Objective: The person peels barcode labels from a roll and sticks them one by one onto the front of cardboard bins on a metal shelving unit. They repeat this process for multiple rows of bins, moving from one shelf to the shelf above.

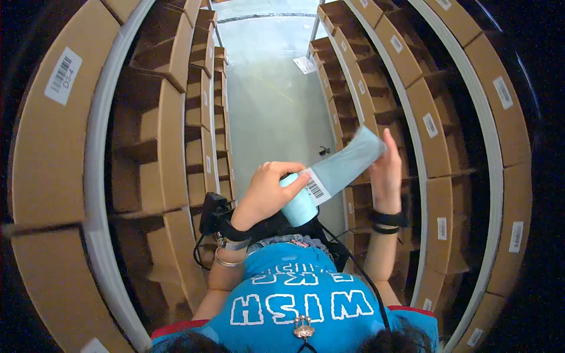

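My left hand [272,191] is closed around a pale blue, roll-shaped item [300,209] in front of my body. A see-through plastic sleeve [352,162] stretches from the item up to the right, with a white barcode label [316,186] beside my left fingertips. At the sleeve's far end is my right hand [386,170], its thumb side against the plastic and at least one finger pointing up. The grip there is partly hidden by the sleeve, but the plastic appears pinched.
Cardboard bins with barcode labels line shelves on the left [170,141] and right [406,53]. Between them runs a pale floor aisle [265,106]. A white paper [304,65] and a small black object [324,150] lie on it. A black cable [368,276] crosses my shirt.
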Tool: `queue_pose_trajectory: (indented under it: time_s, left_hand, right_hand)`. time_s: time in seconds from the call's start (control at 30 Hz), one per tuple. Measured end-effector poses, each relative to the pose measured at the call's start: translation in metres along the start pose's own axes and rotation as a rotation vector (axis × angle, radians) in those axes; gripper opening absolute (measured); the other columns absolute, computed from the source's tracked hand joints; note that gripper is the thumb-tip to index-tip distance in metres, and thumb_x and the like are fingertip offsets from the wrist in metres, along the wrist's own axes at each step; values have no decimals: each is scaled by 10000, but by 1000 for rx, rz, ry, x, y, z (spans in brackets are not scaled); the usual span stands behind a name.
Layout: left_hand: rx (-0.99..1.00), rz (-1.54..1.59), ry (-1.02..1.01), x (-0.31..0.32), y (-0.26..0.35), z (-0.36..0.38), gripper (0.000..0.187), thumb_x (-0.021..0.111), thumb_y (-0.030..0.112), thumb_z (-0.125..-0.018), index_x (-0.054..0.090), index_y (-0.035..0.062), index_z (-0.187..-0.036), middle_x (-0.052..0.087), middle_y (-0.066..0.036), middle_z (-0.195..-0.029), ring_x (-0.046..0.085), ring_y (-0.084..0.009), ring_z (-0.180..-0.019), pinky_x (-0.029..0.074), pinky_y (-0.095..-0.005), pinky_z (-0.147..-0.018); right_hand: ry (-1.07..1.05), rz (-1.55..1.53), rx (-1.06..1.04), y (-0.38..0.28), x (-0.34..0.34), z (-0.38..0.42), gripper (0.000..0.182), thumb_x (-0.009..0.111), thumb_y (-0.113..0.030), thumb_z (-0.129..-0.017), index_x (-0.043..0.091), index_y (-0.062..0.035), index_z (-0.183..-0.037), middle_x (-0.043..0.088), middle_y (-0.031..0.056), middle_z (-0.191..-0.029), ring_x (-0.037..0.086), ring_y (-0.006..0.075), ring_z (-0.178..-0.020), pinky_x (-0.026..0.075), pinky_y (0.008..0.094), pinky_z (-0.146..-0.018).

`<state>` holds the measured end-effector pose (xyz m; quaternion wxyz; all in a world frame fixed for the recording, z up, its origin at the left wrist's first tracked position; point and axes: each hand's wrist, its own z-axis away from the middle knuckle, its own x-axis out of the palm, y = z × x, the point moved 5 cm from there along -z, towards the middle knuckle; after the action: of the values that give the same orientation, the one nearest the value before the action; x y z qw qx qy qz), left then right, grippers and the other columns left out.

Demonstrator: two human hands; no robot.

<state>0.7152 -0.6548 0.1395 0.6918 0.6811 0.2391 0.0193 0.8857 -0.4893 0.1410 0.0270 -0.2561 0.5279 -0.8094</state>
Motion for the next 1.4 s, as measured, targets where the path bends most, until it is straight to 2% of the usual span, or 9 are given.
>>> queue_pose_trajectory:
  time_s: [0.07,0.33,0.47,0.53,0.77,0.87,1.0,1.1,1.4]
  left_hand:
    - [-57,-104,-57,28,29,17,283,644,242,-844,674,-34,-901,681,-173,-803,658,-223,-706,494,-322,-671]
    - [-61,-177,15,20,58,16,263,610,264,-836,701,24,-893,675,-177,-814,658,-340,-743,512,-362,-693]
    - [-108,-181,42,19,64,18,291,634,281,-846,692,-3,-881,684,-172,-841,668,-291,-768,503,-348,-719]
    - [-124,-239,51,20,59,16,293,633,292,-846,697,9,-887,685,-168,-852,665,-307,-777,504,-356,-720]
    - [-154,-360,78,16,52,-33,270,613,328,-834,721,92,-908,666,-171,-777,644,-355,-732,503,-401,-666]
    - [-191,-356,45,16,44,-64,297,615,365,-832,721,101,-917,665,-172,-780,642,-358,-741,503,-404,-667]
    - [-240,-374,83,21,37,-110,320,629,379,-829,716,84,-919,669,-177,-805,648,-355,-759,503,-397,-683]
    - [-276,-374,110,23,35,-149,333,660,351,-826,705,30,-898,676,-190,-847,661,-339,-799,502,-379,-714]
    - [-158,-211,344,28,31,-227,270,641,269,-836,702,8,-864,676,-172,-811,649,-339,-729,500,-373,-659]
  right_hand:
    - [129,396,-264,-29,-87,3,386,528,-340,-945,591,21,-1065,628,59,-965,576,152,-915,432,275,-838]
    - [190,970,-1297,-89,12,42,762,630,-131,-827,202,-17,-1447,259,153,-1477,280,312,-1361,164,439,-1136]
    - [119,70,-1152,-129,-26,24,667,471,33,-754,291,34,-1396,399,214,-1394,329,302,-1344,196,439,-1145]
    - [236,149,-1238,-148,-29,26,558,443,56,-743,457,29,-1300,479,195,-1337,402,294,-1297,252,430,-1122]
    - [-1168,1232,-703,-59,72,-18,226,608,-208,-868,643,-50,-1026,627,157,-1075,573,292,-1059,441,372,-908]
    - [-1232,1164,-128,-40,73,-73,213,601,-215,-880,639,-35,-987,627,169,-1032,583,276,-1025,456,358,-832]
    - [-1369,713,-280,-37,81,-132,231,586,-229,-914,637,-6,-883,622,43,-774,567,160,-745,454,309,-710]
    - [-1574,724,-25,-24,70,-189,246,596,-240,-920,639,-12,-838,565,-36,-713,491,80,-684,421,267,-636]
    - [-1091,641,-57,-66,68,-270,255,650,-236,-878,649,-27,-732,570,-55,-664,470,26,-652,365,206,-586]
